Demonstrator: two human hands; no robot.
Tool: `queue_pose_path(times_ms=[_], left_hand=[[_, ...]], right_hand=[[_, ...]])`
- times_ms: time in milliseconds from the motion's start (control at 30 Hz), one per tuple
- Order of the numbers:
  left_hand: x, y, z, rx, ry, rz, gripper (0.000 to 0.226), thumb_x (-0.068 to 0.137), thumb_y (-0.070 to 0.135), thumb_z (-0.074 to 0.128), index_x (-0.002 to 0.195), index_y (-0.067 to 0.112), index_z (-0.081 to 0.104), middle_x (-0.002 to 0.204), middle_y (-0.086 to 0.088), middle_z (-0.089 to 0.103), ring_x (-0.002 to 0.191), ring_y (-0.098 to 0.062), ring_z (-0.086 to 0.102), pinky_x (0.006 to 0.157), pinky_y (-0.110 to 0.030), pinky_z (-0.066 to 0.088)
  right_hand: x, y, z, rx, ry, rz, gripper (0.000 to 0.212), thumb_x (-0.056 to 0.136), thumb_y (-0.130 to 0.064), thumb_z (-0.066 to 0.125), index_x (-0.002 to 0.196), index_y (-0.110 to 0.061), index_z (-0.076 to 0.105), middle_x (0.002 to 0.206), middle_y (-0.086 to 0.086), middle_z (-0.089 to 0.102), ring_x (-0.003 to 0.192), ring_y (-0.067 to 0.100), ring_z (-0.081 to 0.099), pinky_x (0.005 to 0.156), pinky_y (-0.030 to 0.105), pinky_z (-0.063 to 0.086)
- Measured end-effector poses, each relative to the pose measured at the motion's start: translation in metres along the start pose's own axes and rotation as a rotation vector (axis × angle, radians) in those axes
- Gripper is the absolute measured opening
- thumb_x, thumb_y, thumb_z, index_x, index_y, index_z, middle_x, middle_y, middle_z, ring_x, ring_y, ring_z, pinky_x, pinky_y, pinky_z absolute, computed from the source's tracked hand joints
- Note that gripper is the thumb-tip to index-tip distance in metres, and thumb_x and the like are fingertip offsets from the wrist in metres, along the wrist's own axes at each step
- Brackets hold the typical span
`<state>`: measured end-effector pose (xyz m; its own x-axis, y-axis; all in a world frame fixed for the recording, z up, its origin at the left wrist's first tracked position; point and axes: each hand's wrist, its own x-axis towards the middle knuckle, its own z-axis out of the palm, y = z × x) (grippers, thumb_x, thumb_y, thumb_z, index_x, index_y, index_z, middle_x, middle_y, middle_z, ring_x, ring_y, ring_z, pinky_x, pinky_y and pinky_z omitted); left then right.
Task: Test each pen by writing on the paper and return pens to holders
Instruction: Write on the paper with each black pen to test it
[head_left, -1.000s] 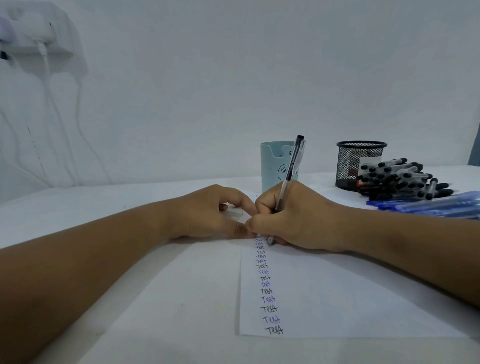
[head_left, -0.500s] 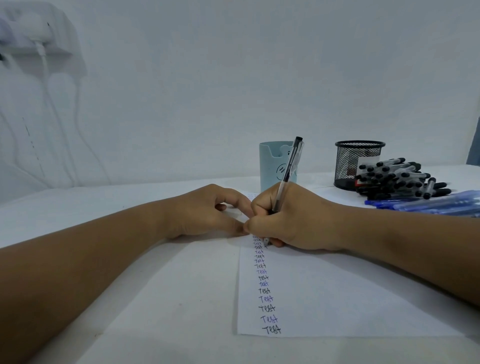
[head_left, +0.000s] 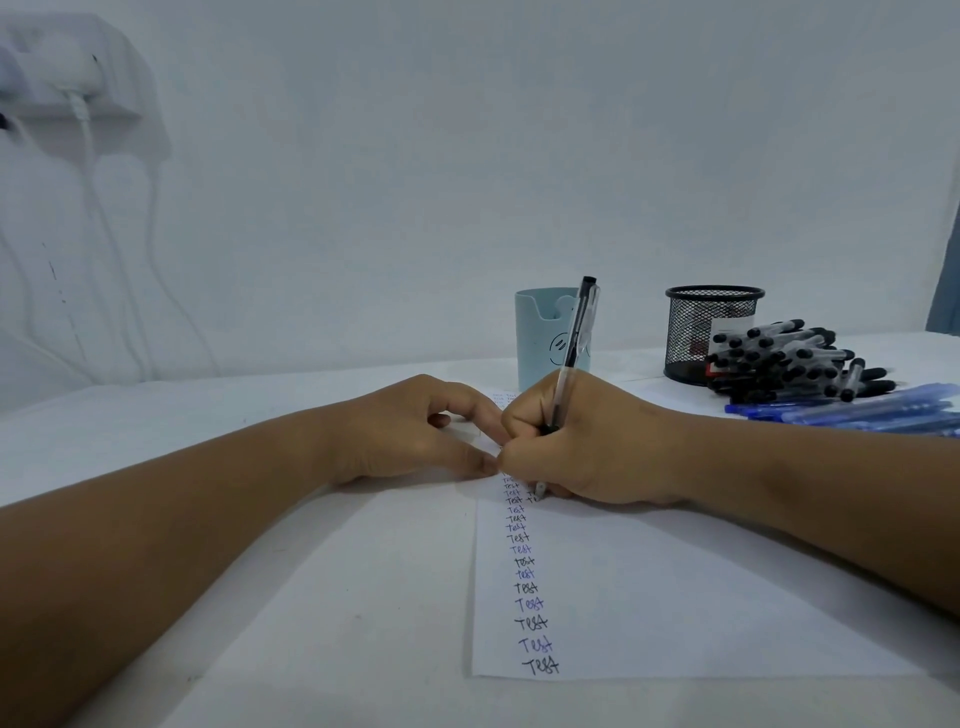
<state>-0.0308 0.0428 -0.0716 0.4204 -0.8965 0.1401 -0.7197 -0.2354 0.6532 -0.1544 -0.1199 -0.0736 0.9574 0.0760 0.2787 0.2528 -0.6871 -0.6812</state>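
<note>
- Since the earlier frames almost nothing large has shifted: both forearms lie on the worktop (head_left: 260, 519) as before, and only the pen (head_left: 571, 364) has tipped a little more upright while its tip has crept rightward, beginning a second column beside the first.
- Largest of the task's things, the paper (head_left: 701, 597) lies flat near the front edge, carrying one long column of "Test" words in black and blue.
- On it the right hand (head_left: 597, 447) has its grip clenched round the clear black-capped pen, tip down on the sheet just beside the column.
- Touching it, the left hand (head_left: 415, 431) rests with loosely curled fingers holding nothing, its thumb pressing the paper's left edge.
- Behind stand the blue holder (head_left: 540, 338) and the black mesh holder (head_left: 696, 332).
- Near the mesh holder lie the pile of black pens (head_left: 789, 364) and the blue pens (head_left: 857, 405), loose on the worktop.
- Judging by those piles, this pen's test is under way and many returns remain.
</note>
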Motion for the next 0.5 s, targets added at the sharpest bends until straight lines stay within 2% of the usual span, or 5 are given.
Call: queue_pose_path(times_ms=[167,333,433,500], left_hand=[[-0.0001,0.0012,-0.0001,-0.005,0.004,-0.010,0.023,0.071,0.033,0.077,0.094,0.035,0.077,0.120,0.018,0.069,0.120,-0.014,0.060,0.115,-0.046,0.037],[-0.0003,0.0014,0.0002,-0.007,0.001,-0.005,0.019,0.072,0.031,0.076,0.090,0.038,0.076,0.120,0.018,0.069,0.118,-0.009,0.060,0.115,-0.043,0.036],[0.0000,0.0015,-0.0002,-0.010,-0.006,0.010,0.018,0.074,0.030,0.076,0.089,0.039,0.076,0.120,0.018,0.069,0.119,-0.007,0.059,0.116,-0.041,0.035],[0.0002,0.0013,-0.0001,-0.008,-0.009,0.010,0.019,0.073,0.030,0.076,0.090,0.039,0.076,0.119,0.018,0.069,0.119,-0.007,0.059,0.116,-0.041,0.034]], right_hand=[[-0.0010,-0.0005,-0.0007,-0.007,-0.005,-0.009,0.037,0.084,-0.001,0.060,0.056,-0.003,0.036,0.055,0.009,0.037,0.053,0.016,0.033,0.051,0.022,0.029],[-0.0002,0.0005,-0.0008,-0.004,-0.011,-0.001,0.037,0.084,-0.001,0.060,0.055,-0.004,0.036,0.057,0.014,0.036,0.056,0.021,0.036,0.056,0.029,0.030],[-0.0006,0.0003,-0.0010,-0.020,0.016,-0.020,0.038,0.084,0.000,0.059,0.055,-0.005,0.035,0.055,0.008,0.033,0.051,0.014,0.032,0.051,0.023,0.028],[-0.0007,-0.0009,-0.0008,-0.033,0.021,-0.030,0.038,0.083,0.001,0.058,0.054,-0.005,0.034,0.055,0.010,0.033,0.051,0.014,0.030,0.051,0.025,0.027]])
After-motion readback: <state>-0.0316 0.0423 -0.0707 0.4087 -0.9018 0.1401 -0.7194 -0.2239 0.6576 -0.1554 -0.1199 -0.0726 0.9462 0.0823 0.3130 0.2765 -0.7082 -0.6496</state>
